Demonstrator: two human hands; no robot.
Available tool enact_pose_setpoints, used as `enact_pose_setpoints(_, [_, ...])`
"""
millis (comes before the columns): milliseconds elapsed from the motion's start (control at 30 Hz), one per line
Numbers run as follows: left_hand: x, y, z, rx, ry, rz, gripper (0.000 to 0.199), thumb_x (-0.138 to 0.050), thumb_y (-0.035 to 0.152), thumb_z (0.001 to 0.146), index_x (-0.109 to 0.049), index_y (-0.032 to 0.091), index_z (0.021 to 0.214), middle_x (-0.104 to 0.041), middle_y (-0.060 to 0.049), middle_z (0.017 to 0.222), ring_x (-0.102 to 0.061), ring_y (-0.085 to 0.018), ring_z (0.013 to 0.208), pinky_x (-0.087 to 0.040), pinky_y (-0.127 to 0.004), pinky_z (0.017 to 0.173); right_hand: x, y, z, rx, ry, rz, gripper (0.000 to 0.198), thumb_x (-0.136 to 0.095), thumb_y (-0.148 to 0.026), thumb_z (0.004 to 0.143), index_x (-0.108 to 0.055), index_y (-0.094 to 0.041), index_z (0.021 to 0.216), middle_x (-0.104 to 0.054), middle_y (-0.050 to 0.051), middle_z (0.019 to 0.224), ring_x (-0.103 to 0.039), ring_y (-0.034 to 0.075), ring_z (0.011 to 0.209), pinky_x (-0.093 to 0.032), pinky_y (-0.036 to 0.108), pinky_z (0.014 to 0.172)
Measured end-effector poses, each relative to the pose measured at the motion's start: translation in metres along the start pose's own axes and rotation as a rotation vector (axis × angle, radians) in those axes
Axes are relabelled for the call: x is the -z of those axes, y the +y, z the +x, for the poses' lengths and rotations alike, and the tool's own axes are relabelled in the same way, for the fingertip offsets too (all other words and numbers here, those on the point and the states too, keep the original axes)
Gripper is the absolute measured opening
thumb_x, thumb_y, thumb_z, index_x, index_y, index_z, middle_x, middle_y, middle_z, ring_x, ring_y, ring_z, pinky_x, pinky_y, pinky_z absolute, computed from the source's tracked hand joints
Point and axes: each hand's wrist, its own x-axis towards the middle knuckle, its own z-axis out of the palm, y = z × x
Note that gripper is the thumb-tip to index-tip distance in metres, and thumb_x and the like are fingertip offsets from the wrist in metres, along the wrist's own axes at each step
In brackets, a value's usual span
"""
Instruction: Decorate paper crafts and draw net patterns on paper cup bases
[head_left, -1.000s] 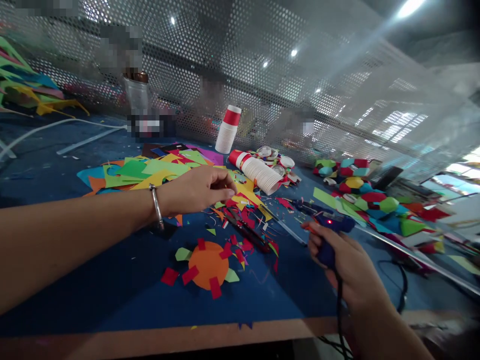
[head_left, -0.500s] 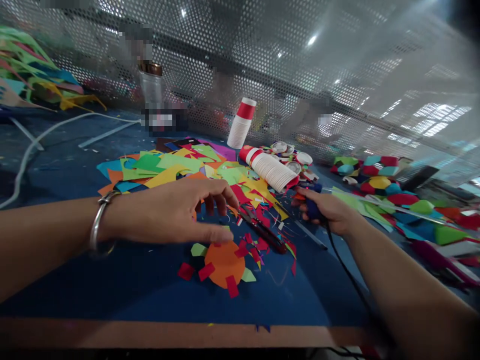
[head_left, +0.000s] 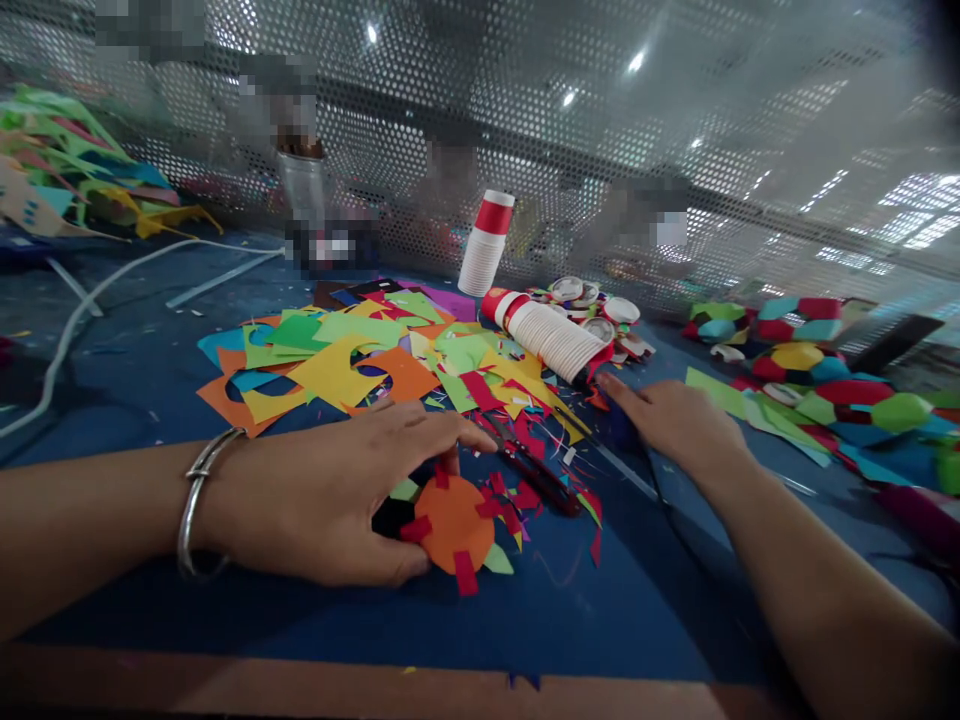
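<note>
My left hand (head_left: 352,490) is spread around the left side of an orange paper disc (head_left: 454,525) bearing red and pale green tabs. Its thumb is at the disc's lower left edge, and its fingertips are at the top. My right hand (head_left: 686,425) is closed on a dark blue glue gun (head_left: 619,425) with a black cord, partly hidden beneath it. Scissors with dark handles (head_left: 551,480) lie between the hands, beside red paper bits (head_left: 517,505). A stack of white paper cups with red ends (head_left: 555,335) lies just beyond my right hand.
Cut coloured paper (head_left: 337,370) is heaped past my left hand. Another cup stack (head_left: 484,245) stands against the perforated metal screen (head_left: 600,120). Multicoloured paper pieces (head_left: 855,400) are at the right, and a white cord (head_left: 75,320) crosses the left. The table's brown edge (head_left: 300,685) is nearest me.
My left hand has moved down and spread around the orange disc's left side. My right hand has shifted slightly right with the glue gun, which is now more hidden. The view has turned slightly.
</note>
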Motion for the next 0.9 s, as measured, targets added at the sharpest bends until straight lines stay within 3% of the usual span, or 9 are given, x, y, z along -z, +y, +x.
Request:
enact_pose_setpoints(67, [0.006,0.000,0.002,0.051,0.029,-0.052,0.076,-0.075,0.052,0.084,-0.043,0.033,0.150,-0.058,-0.007,0.140,-0.059,-0.031,0.121,-0.048,-0.041,0.100,0.005,-0.007,-0.010,0.071,0.051,-0.109,0.063,-0.062,-0.062,0.092,-0.059,-0.015,0.049,-0.059,0.005,0.054,-0.074,0.026,0.082,-0.032,0.027,0.054])
enact_pose_setpoints(133, [0.012,-0.002,0.006,0.073,0.031,-0.173,0.064,-0.072,0.053,0.087,-0.050,0.028,0.141,-0.064,-0.006,0.129,-0.062,-0.027,0.112,-0.049,-0.037,0.093,0.009,-0.019,-0.019,0.168,0.102,-0.163,0.051,-0.067,-0.056,0.090,-0.063,-0.017,0.056,-0.064,0.005,0.054,-0.072,0.020,0.071,-0.028,0.026,0.050])
enact_pose_setpoints(267, [0.017,-0.007,0.015,0.144,0.060,-0.621,0.042,-0.067,0.051,0.090,-0.060,0.026,0.124,-0.066,-0.002,0.111,-0.061,-0.022,0.103,-0.049,-0.031,0.084,0.012,-0.049,-0.041,0.446,0.065,-0.067,0.032,-0.065,-0.048,0.094,-0.070,-0.020,0.080,-0.066,0.000,0.065,-0.056,0.012,0.055,-0.039,0.026,0.055])
enact_pose_setpoints(367, [0.014,-0.008,0.021,0.185,0.121,-0.954,0.025,-0.070,0.045,0.088,-0.067,0.023,0.101,-0.065,0.000,0.102,-0.059,-0.018,0.097,-0.049,-0.027,0.082,0.010,-0.066,-0.057,0.609,-0.056,0.061,0.027,-0.063,-0.047,0.097,-0.072,-0.022,0.093,-0.066,-0.001,0.074,-0.059,0.012,0.059,-0.045,0.024,0.057])
enact_pose_setpoints(467, [0.010,-0.005,0.026,0.148,0.074,-1.099,0.028,-0.072,0.048,0.086,-0.071,0.020,0.090,-0.067,-0.001,0.097,-0.060,-0.018,0.095,-0.051,-0.029,0.085,0.009,-0.077,-0.067,0.759,-0.211,0.231,0.027,-0.068,-0.043,0.097,-0.071,-0.020,0.109,-0.066,0.001,0.085,-0.061,0.013,0.067,-0.048,0.026,0.064])
enact_pose_setpoints(533, [0.009,-0.002,0.030,0.136,0.047,-1.112,0.032,-0.074,0.050,0.085,-0.074,0.019,0.092,-0.069,-0.002,0.098,-0.061,-0.019,0.094,-0.052,-0.030,0.085,0.008,-0.081,-0.071,0.765,-0.317,0.304,0.031,-0.071,-0.046,0.096,-0.069,-0.019,0.111,-0.066,0.002,0.090,-0.060,0.013,0.071,-0.048,0.027,0.065])
enact_pose_setpoints(667, [0.007,0.000,0.035,0.126,0.022,-1.114,0.030,-0.072,0.051,0.086,-0.074,0.021,0.093,-0.072,-0.003,0.099,-0.062,-0.020,0.093,-0.052,-0.031,0.081,0.006,-0.088,-0.075,0.638,-0.526,0.449,0.025,-0.073,-0.047,0.095,-0.068,-0.022,0.101,-0.062,-0.002,0.085,-0.055,0.012,0.066,-0.044,0.025,0.058])
enact_pose_setpoints(900, [0.006,-0.004,0.033,0.113,-0.072,-1.031,0.035,-0.055,0.050,0.099,-0.076,0.021,0.096,-0.073,-0.004,0.098,-0.064,-0.020,0.096,-0.050,-0.031,0.085,0.003,-0.093,-0.078,0.497,-0.655,0.562,0.022,-0.068,-0.044,0.098,-0.070,-0.023,0.091,-0.060,-0.004,0.078,-0.051,0.009,0.064,-0.039,0.022,0.055])
